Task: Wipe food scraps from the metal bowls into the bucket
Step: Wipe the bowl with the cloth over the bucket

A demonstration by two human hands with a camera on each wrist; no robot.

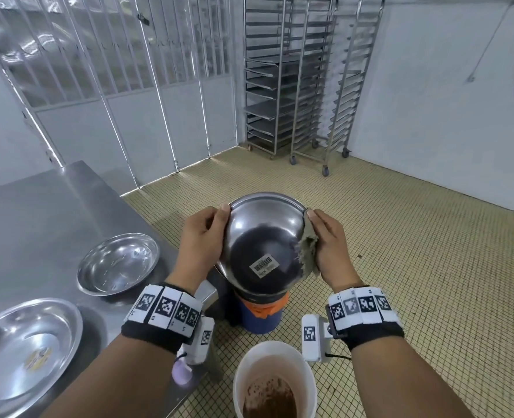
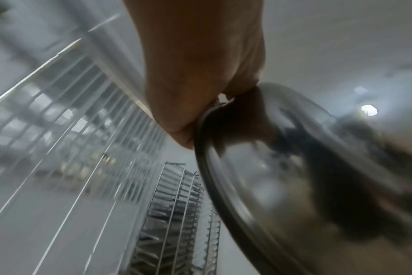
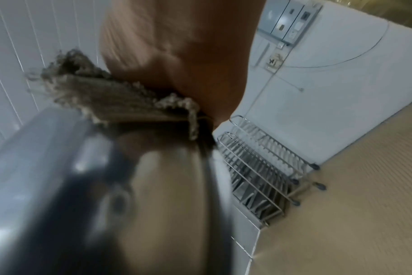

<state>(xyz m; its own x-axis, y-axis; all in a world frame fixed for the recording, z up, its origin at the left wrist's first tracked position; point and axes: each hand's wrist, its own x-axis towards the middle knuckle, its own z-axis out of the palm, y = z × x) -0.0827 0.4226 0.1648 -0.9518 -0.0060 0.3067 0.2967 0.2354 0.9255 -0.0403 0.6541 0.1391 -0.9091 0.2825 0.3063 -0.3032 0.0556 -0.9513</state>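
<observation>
A metal bowl (image 1: 264, 245) is held up in the air, tilted so its underside with a barcode sticker faces me and its opening faces away. My left hand (image 1: 203, 236) grips its left rim (image 2: 207, 141), thumb on the outside. My right hand (image 1: 328, 242) holds a frayed beige cloth (image 1: 308, 248) against the bowl's right rim; the same cloth (image 3: 120, 104) shows folded over the rim in the right wrist view. The fingers inside the bowl are hidden. A white bucket (image 1: 275, 384) with brown scraps stands on the floor below, nearer to me than the bowl.
Two more metal bowls, one (image 1: 118, 263) further off and one (image 1: 26, 354) close, lie on the steel table (image 1: 38, 212) at left. A blue and orange container (image 1: 263, 312) stands under the held bowl. Wheeled tray racks (image 1: 298, 79) line the far wall on the tiled floor.
</observation>
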